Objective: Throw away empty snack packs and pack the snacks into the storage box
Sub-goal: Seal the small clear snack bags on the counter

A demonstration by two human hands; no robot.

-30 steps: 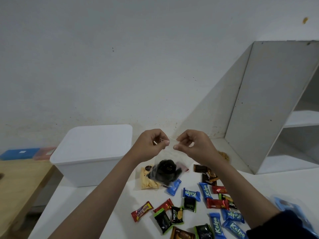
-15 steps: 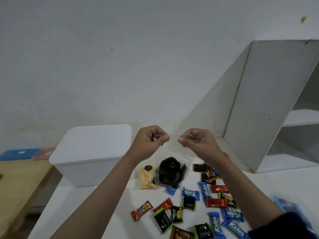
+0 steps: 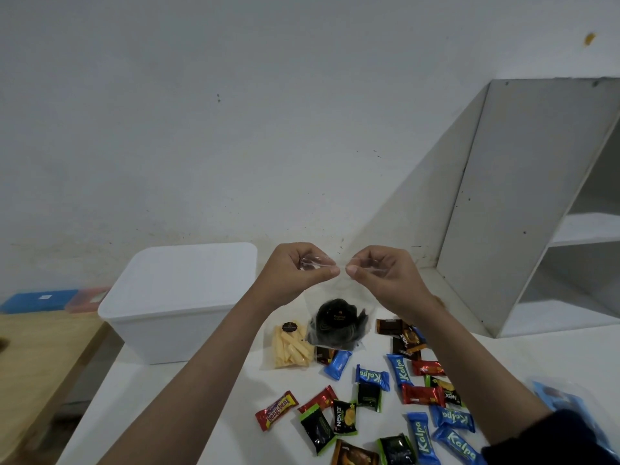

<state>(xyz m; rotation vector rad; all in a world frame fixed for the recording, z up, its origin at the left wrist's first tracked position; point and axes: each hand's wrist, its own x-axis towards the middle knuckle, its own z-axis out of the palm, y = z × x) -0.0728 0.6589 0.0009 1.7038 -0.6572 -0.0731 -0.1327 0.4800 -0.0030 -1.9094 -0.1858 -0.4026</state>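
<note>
Left hand point(image 3: 295, 270) and right hand point(image 3: 385, 273) each pinch the top edge of a clear plastic bag of dark snacks point(image 3: 337, 325), above the white worktop point(image 3: 208, 397).

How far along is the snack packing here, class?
Nothing looks packed yet: the storage box stands lidded. In hand: the left hand and right hand pinch the clear bag of dark snacks. Left: the cheese-stick bag and scattered wrapped snacks.
</note>
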